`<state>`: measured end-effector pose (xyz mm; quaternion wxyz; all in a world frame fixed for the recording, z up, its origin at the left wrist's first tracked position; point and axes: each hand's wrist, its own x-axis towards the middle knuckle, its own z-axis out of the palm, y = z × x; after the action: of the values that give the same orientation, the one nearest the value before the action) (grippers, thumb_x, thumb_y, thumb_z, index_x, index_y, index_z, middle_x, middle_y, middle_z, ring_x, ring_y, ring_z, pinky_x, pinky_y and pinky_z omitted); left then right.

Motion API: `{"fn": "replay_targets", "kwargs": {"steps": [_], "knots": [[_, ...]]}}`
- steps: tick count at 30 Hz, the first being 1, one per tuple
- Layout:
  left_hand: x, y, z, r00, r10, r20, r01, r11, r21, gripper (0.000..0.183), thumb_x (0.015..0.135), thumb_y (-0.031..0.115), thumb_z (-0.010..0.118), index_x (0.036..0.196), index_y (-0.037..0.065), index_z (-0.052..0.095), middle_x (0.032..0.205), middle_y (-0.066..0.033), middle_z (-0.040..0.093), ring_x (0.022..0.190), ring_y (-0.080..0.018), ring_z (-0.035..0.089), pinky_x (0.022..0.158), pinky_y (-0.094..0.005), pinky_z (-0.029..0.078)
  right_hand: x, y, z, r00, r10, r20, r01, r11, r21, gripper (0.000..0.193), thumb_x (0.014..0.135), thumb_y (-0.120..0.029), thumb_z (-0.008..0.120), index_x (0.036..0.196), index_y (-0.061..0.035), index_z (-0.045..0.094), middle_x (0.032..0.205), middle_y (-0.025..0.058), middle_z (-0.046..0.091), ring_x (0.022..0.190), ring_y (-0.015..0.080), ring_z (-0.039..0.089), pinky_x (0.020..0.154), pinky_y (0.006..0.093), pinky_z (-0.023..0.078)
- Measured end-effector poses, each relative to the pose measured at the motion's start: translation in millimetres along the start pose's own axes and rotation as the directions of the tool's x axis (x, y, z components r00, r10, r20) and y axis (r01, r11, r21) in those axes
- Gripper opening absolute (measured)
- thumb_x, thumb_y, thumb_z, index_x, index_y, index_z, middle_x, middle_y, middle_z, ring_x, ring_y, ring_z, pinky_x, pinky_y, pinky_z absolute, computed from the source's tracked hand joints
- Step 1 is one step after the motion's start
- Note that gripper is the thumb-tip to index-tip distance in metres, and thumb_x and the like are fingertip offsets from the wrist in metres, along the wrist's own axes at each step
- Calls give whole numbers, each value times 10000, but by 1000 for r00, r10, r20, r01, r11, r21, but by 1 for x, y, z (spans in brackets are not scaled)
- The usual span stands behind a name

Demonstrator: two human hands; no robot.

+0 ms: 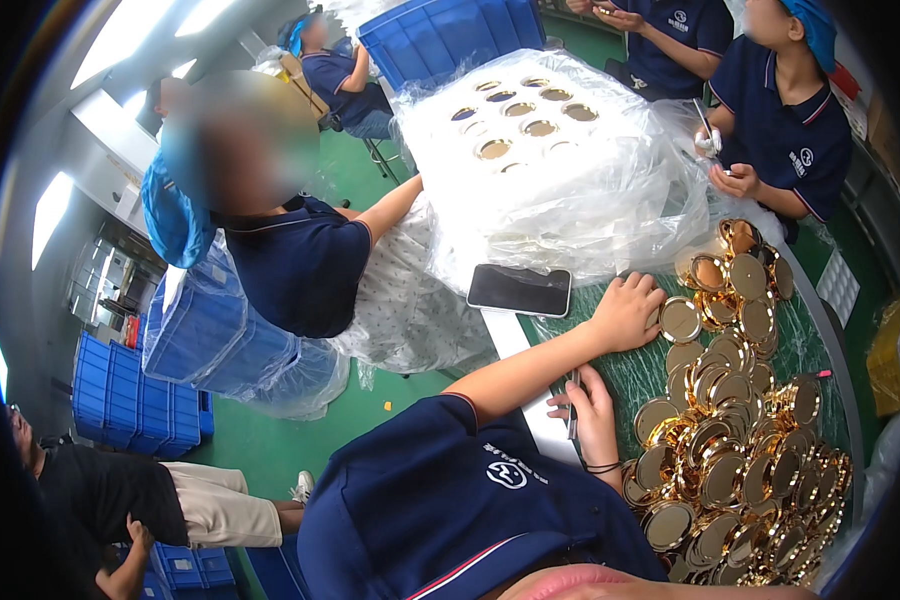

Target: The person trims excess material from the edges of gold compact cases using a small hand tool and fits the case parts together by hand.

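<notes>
My left hand (pixel 628 314) lies palm down on the green table top (pixel 625 375), fingers a little apart. Its fingertips reach the rim of a round, mirror-faced gold case (pixel 680 319) at the edge of a heap. Nearer my body, my right hand (pixel 594 412), a dark band at its wrist, is closed on a slim grey piece (pixel 572 408), which I see edge-on and cannot name for certain. A big heap of shiny gold round cases (pixel 730 470) spreads over the table to the right of both hands. A dark-screened phone (pixel 519 290) rests just beyond my left hand.
Clear plastic film (pixel 610 200) drapes the white table ahead, where several round gold pieces (pixel 540 128) lie in rows. A blue bin (pixel 450 40) stands behind. Co-workers sit at the left (pixel 300 265) and far right (pixel 785 120). Blue crates (pixel 130 395) are stacked at the left.
</notes>
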<state>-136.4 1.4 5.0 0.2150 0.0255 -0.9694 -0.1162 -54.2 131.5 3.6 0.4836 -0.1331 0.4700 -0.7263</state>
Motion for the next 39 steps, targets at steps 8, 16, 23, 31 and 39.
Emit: {"fn": "replay_targets", "kwargs": {"steps": [8, 16, 23, 31, 39], "knots": [[1, 0, -1, 1000, 5, -1, -5, 1000, 12, 369, 666, 308, 661, 924, 78, 533, 938, -97, 505, 923, -259, 481, 734, -372, 397, 0, -1, 1, 1000, -11, -10, 11, 1000, -7, 397, 910, -81, 446, 1281, 42, 379, 1092, 106, 514, 759, 162, 610, 612, 264, 535], [3, 0, 2, 1000, -11, 0, 11, 1000, 23, 364, 659, 316, 661, 899, 77, 529, 930, -98, 504, 914, -259, 482, 732, -378, 397, 0, -1, 1, 1000, -5, 0, 5, 1000, -28, 399, 910, -85, 442, 1280, 48, 379, 1094, 116, 524, 758, 170, 613, 615, 271, 535], [3, 0, 3, 1000, -29, 0, 29, 999, 31, 369, 651, 317, 661, 903, 78, 535, 930, -93, 505, 914, -255, 483, 735, -377, 397, 1, 0, 0, 1000, -2, 6, 2, 1000, -25, 398, 911, -87, 442, 1280, 47, 378, 1074, 113, 525, 762, 168, 614, 613, 267, 535], [2, 2, 0, 1000, -17, -26, 17, 1000, -1, 319, 664, 268, 653, 907, 98, 536, 905, -76, 490, 896, -248, 488, 741, -375, 414, 0, -2, 1, 1000, -3, 6, 3, 1000, -30, 396, 911, -92, 446, 1276, 48, 383, 1075, 107, 520, 768, 166, 614, 616, 265, 533], [0, 1, 2, 999, -11, -31, 10, 1000, -17, 369, 640, 308, 667, 904, 83, 540, 935, -91, 506, 918, -255, 484, 734, -380, 399, -1, -2, 1, 1000, 1, 11, 0, 999, -39, 394, 914, -98, 442, 1275, 49, 383, 1062, 105, 525, 772, 167, 614, 618, 264, 532]]}}
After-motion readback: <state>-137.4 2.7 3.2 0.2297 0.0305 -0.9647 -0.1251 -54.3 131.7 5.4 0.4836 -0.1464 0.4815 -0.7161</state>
